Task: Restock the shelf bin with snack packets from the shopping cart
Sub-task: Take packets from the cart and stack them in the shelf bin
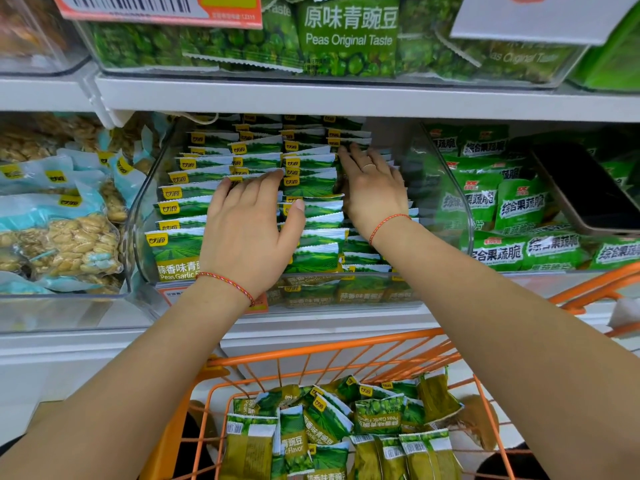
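Left of the bin [446,188], a neighbouring tub holds pale nut bags [69,237], pressed up against the bin's clear side wall. Inside the bin, green pea packets [180,206] stand on edge in about 4 tight rows, front to back.

Over the bin's left rows, the left hand [247,230] lies flat with straight, spread fingers pressing on the packet tops; it holds nothing. Over the bin's right rows, the right hand [374,188] reaches deeper, its fingers extended and slightly bent against the packet edges, seemingly tidying a row; I see nothing gripped.

Right of the bin, another tub carries green veggie-crisp bags [519,209], with a dark phone [585,188] resting on them. Below the bin, the orange cart [311,358] holds a loose heap of the same pea packets, so restocking looks unfinished.

Risks, as I judge them: the rows are already packed, so forcing more in could buckle a row or tip front packets over the bin's low front lip. Pressing hard could crush the peas. A careless reach rightward might knock the phone.
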A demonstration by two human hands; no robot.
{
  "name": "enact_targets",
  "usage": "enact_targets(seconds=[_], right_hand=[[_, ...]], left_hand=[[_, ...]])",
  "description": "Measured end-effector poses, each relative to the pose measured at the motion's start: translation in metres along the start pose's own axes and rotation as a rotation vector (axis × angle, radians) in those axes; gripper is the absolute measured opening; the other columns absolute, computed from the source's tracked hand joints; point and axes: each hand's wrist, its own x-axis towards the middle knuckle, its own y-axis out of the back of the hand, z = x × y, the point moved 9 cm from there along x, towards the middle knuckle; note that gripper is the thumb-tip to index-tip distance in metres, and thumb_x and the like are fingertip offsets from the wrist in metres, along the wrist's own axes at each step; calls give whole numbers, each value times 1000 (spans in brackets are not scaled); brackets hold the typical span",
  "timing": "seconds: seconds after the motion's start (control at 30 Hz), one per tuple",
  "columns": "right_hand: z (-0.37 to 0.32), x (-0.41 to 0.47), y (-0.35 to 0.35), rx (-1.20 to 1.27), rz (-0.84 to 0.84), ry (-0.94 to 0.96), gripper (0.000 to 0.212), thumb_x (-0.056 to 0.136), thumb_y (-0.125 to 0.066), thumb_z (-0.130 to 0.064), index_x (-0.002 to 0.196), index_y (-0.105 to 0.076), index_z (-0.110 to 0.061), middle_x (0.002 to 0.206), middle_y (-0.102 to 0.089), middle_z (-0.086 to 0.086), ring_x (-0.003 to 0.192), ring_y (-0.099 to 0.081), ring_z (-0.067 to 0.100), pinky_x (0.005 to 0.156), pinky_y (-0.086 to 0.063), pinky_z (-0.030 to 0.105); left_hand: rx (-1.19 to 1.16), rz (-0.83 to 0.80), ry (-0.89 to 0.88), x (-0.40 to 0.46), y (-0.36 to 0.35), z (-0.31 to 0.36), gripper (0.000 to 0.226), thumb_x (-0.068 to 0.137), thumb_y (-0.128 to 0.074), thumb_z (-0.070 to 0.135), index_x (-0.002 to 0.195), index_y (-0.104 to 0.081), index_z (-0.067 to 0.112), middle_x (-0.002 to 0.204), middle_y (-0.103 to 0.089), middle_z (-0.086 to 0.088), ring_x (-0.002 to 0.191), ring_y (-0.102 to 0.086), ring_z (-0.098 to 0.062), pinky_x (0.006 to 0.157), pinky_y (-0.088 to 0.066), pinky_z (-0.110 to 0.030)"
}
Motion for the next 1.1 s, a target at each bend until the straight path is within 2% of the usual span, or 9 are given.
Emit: enact_targets(seconds=[0.17,0.3,0.4,0.67,0.77,0.83,0.9,1.0,1.1], right_hand=[[0,-7,13,52,167,4,69,86,-57,-8,148,-29,-15,153,-28,12,142,-21,30,114,-16,42],[-3,-14,27,116,390,22,53,61,-68,7,113,-64,-6,111,-58,23,99,-55,40,76,-46,42],[-4,-8,18,147,269,4,53,76,-57,8,126,-56,-11,125,-51,16,109,-48,35,64,-38,33],[-9,-15,25,30,183,25,53,88,-55,-13,139,-43,-17,134,-47,11,115,-49,33,90,-33,36],[-12,-29,49,9,259,35,42,91,-55,-29,132,-50,-20,121,-58,8,109,-54,31,94,-28,37],[-17,-43,68,7,316,61,32,92,-53,-34,121,-58,-22,109,-64,4,103,-57,28,88,-28,36],[-22,-64,90,45,411,124,21,92,-54,-35,104,-64,-20,93,-67,1,90,-59,26,80,-27,35],[-32,-104,112,77,519,253,20,90,-55,-32,80,-62,-16,65,-58,-2,64,-57,25,68,-31,33],[-46,-146,117,111,516,461,28,87,-50,-30,65,-54,-16,50,-51,-2,43,-52,23,43,-34,24]], left_hand=[[-2,2,-6,-1,0,1,55,96,-26,44,133,-49,10,119,-63,-9,113,-54,-26,112,-21,-40],[-8,3,-9,-1,0,0,54,97,-28,43,134,-48,10,120,-62,-8,114,-54,-26,112,-20,-39],[-17,10,-11,0,0,0,52,97,-29,42,133,-49,10,119,-63,-8,113,-55,-26,112,-20,-39],[-70,8,-17,0,4,1,55,95,-28,45,134,-49,12,119,-63,-8,115,-53,-25,112,-19,-37],[-387,5,64,-1,13,-6,52,94,-32,45,133,-51,16,128,-58,-7,120,-49,-25,111,-27,-38],[-580,49,105,-6,24,-12,44,96,-36,41,131,-53,18,123,-60,-5,110,-54,-32,95,-42,-41],[-605,96,63,-13,40,-7,37,98,-39,34,126,-56,19,109,-61,1,98,-57,-35,86,-45,-43],[-608,146,-23,-30,66,9,32,96,-39,30,116,-62,20,106,-58,13,106,-54,-14,93,-44,-38],[-643,140,-44,-60,83,22,30,96,-39,34,107,-65,26,100,-62,19,97,-58,-10,75,-47,-32]])
